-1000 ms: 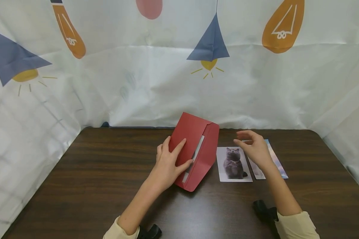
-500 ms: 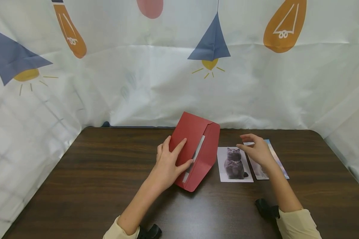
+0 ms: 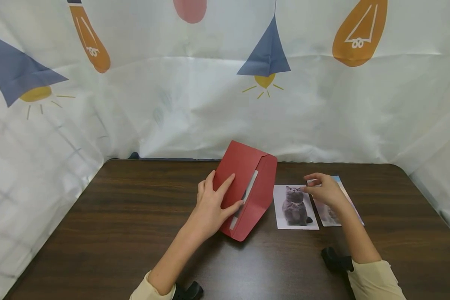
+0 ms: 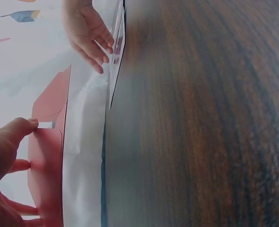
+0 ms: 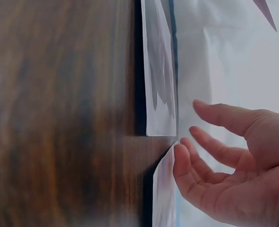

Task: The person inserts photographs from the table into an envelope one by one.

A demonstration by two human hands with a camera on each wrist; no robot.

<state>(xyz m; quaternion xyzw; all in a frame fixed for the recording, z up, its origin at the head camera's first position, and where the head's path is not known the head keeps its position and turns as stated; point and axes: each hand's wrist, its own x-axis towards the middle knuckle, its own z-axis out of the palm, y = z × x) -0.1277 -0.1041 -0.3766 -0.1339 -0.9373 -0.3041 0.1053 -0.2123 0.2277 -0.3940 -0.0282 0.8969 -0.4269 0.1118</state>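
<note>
My left hand (image 3: 210, 208) holds a red envelope (image 3: 236, 166), its thumb at the opening where a pale strip shows inside. In the left wrist view the envelope (image 4: 47, 175) is raised off the table. My right hand (image 3: 326, 191) hovers with loosely bent fingers above the photo cards. One card has a grey cat (image 3: 294, 206) on white; beside it lies a pinkish-blue card (image 3: 329, 214), partly hidden by the hand and forearm. Nothing is between the right fingers in the right wrist view, where the fingertips (image 5: 181, 158) come close to the lower card (image 5: 163, 194); contact is unclear.
The cards lie on a dark wood-grain table (image 3: 142, 216). Behind its far edge hangs a white curtain (image 3: 195, 112) printed with lamps and bulbs. Black camera mounts sit at both wrists, including one mount (image 3: 335, 260) by the right sleeve.
My right hand has moved slightly right and lower over the cards, its thumb and fingertips drawing closer together. The left hand and envelope have stayed nearly still.
</note>
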